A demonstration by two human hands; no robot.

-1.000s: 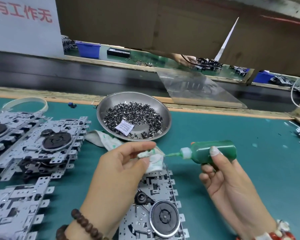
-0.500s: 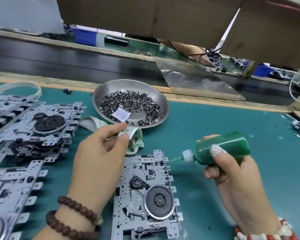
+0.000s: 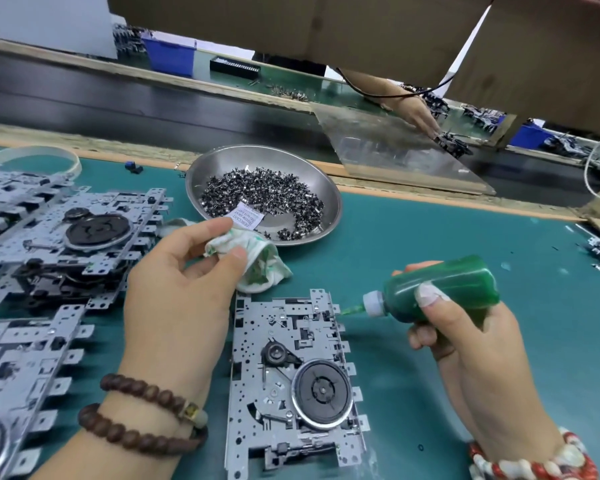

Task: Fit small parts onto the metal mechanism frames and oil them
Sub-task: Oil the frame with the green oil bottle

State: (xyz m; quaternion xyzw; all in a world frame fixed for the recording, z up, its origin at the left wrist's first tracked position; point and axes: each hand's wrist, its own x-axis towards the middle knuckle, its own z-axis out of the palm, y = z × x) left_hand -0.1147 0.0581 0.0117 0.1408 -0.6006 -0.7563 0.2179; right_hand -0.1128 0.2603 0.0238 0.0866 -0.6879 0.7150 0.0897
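Here the right hand (image 3: 465, 344) grips a green oil bottle (image 3: 440, 289), thumb pressed on its side, nozzle pointing left and just reaching the top right edge of the metal frame (image 3: 291, 375) that lies flat on the green mat (image 3: 465, 230) between both hands. The left hand (image 3: 177, 299) pinches a crumpled rag (image 3: 253, 258) between thumb and fingertips, held just above the frame's top left corner.

The bottle looks soft and light, likely slick with oil, so a gentle squeeze at mid-body should do. The frame seems stiff, thin and sharp-edged, with small tabs along its sides; it is best steadied by its plain edges, away from the black wheel (image 3: 321, 389) and the little lever parts.

Behind the rag stands a steel bowl (image 3: 323, 199) of small dark parts with a paper packet on top. More frames (image 3: 66, 237) are stacked at the left, close to the left wrist. Across the belt, another person's hand (image 3: 413, 112) works at a separate bench. Nothing blocks the nozzle, though the rag hangs near its path.
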